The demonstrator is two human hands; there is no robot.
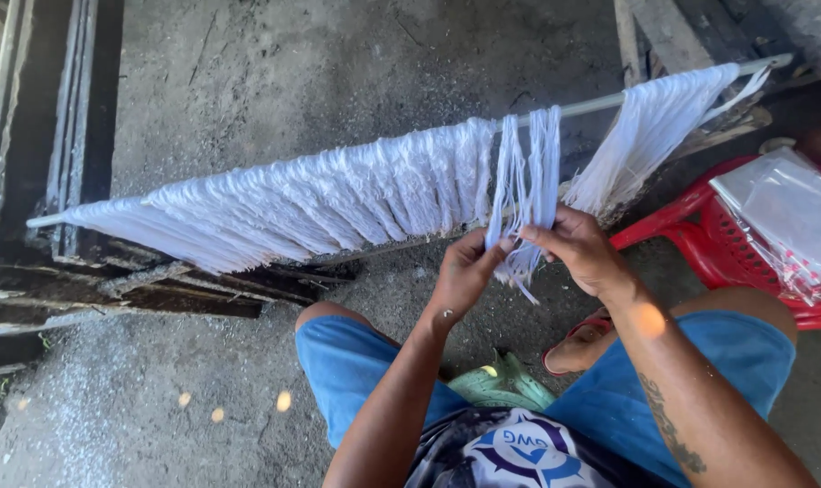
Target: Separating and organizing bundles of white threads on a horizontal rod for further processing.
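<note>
The left hand (465,276) pinches the lower part of a narrow bunch of white strands (524,185), its fingers closed on the threads just below where they hang free. The right hand (576,248) meets it from the other side, thumb and fingers closed on the same bunch, so the two hands sit almost touching, with the loose ends of the strands trailing out below them. This bunch hangs by itself from a thin pale rod (573,107), set apart by small gaps from the strands on either side.

The rod runs slantwise across the view, low at the left and high at the right. To the left of the held bunch a long curtain of white strands (293,203) drapes over it, spread thickly down to the rod's low end. To the right a second thick group of strands (650,136) hangs near the high end.

Below the hands are the person's knees in blue shorts (347,361), a green sandal (505,384) between them, and a foot in a red sandal (578,348) beside the right knee. At the right stands a red plastic chair (699,244) bearing clear plastic bags (785,217). Dark wooden beams (67,136) lie at the left on the grey concrete floor (248,72).
</note>
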